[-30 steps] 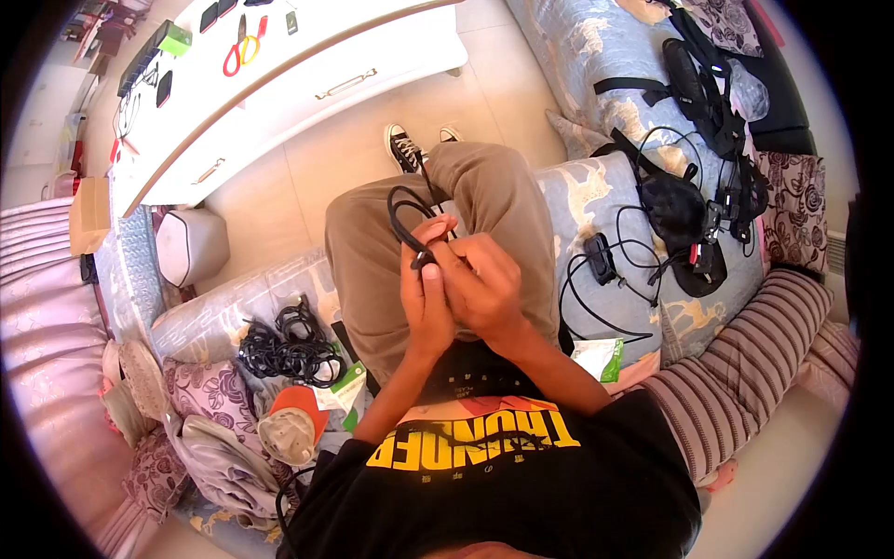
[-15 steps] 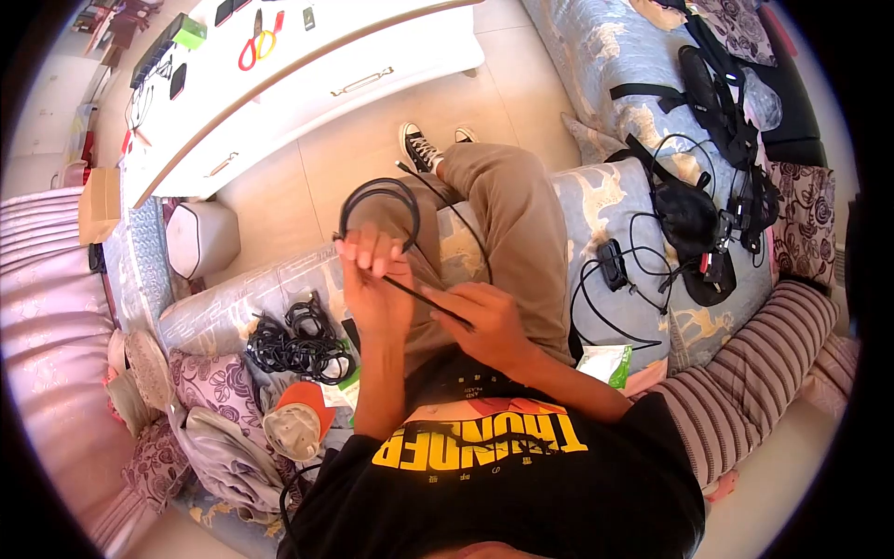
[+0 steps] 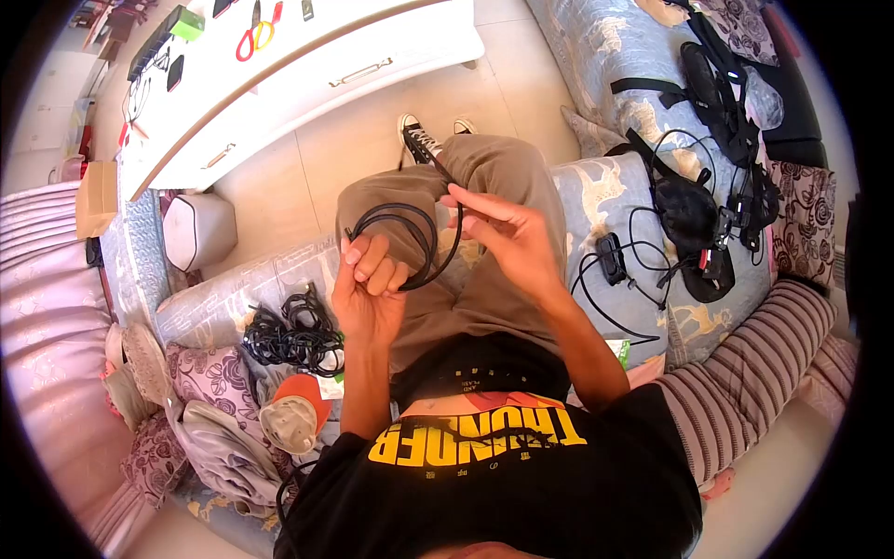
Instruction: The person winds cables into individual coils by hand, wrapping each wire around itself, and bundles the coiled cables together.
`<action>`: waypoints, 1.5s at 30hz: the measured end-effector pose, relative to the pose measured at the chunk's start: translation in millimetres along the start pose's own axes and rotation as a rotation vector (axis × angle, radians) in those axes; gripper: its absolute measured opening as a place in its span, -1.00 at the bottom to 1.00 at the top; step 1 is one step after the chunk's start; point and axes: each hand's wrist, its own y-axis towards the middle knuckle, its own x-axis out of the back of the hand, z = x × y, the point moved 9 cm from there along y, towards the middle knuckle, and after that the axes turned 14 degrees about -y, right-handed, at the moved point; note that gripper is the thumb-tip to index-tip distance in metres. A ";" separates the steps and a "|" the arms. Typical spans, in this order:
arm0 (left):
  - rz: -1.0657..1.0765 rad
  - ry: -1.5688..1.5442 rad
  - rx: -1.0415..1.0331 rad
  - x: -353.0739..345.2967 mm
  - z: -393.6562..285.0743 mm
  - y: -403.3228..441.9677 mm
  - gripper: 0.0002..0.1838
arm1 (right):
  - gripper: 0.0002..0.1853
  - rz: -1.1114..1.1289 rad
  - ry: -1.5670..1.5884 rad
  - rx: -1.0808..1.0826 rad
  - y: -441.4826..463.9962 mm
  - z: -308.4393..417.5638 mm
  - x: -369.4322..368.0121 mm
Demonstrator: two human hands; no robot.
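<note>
A tiled room, its corners cut away by a round black border, held a sofa [image 3: 601, 200] with a pale blue patterned cover. A white table [image 3: 209, 84], cut off by the upper edge, showed two drawer handles [image 3: 361, 72]. One person in a black shirt [image 3: 503, 503] and brown trousers [image 3: 512, 172] sat on the sofa. One striped bolster [image 3: 754, 373] lay to the right, and one pale stool [image 3: 200, 233] stood on the floor near the table. Left of the trousers sat a heap of black cables [image 3: 293, 335], too tangled to count; beside it was one orange-and-beige cap [image 3: 298, 415]. Two shoes [image 3: 420, 140] showed, one mostly hidden by a trouser leg.

Over the lap, the left hand [image 3: 372, 279] was closed around one looped black cable [image 3: 431, 247], its fingers curled over the loops and covering part of them. The right hand's grip [image 3: 517, 242] was partly open, thumb and fingertips at a strand; whether they pinched it could not be told. The cable's far end blurred against a shoe. One pair of scissors [image 3: 256, 22], with red and yellow handles, lay on the table.
</note>
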 end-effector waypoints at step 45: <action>-0.365 1.132 -0.169 53.9 11.2 9.0 -0.62 | -0.81 -0.090 -0.962 0.395 -7.3 32.3 -24.0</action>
